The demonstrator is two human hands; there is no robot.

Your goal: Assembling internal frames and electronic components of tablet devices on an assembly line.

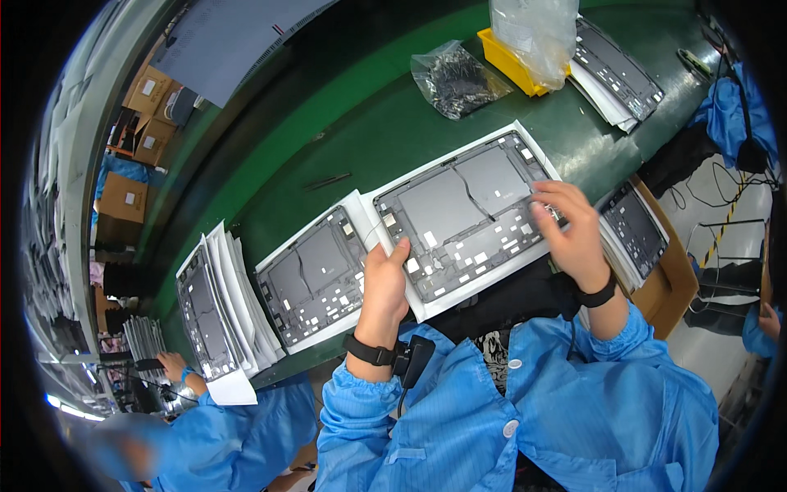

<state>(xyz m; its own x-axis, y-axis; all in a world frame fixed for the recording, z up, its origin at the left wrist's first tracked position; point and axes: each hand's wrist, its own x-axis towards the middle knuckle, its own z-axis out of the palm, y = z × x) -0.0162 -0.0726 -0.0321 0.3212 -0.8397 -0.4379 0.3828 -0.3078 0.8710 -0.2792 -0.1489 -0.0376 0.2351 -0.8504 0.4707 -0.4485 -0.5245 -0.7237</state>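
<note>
A grey flat device housing (492,180), lined with small white pads and a dark cable, lies tilted on a white sheet in front of me. My left hand (385,283) grips its lower left edge, thumb on top. Over its right end, my right hand (571,230) has bent fingers drawn together near small shiny bits; what they hold is hard to make out. Directly left lies a similar housing (316,275) on white sheeting, partly beneath the one I grip.
Further left stands a stack of housings with white sheets (238,295), beside a co-worker in a blue sleeve (238,426). Far across the green table (361,115) are a bag of small dark parts (457,78), a yellow bin (512,61) and more housings (615,66). A cardboard box (676,279) sits right.
</note>
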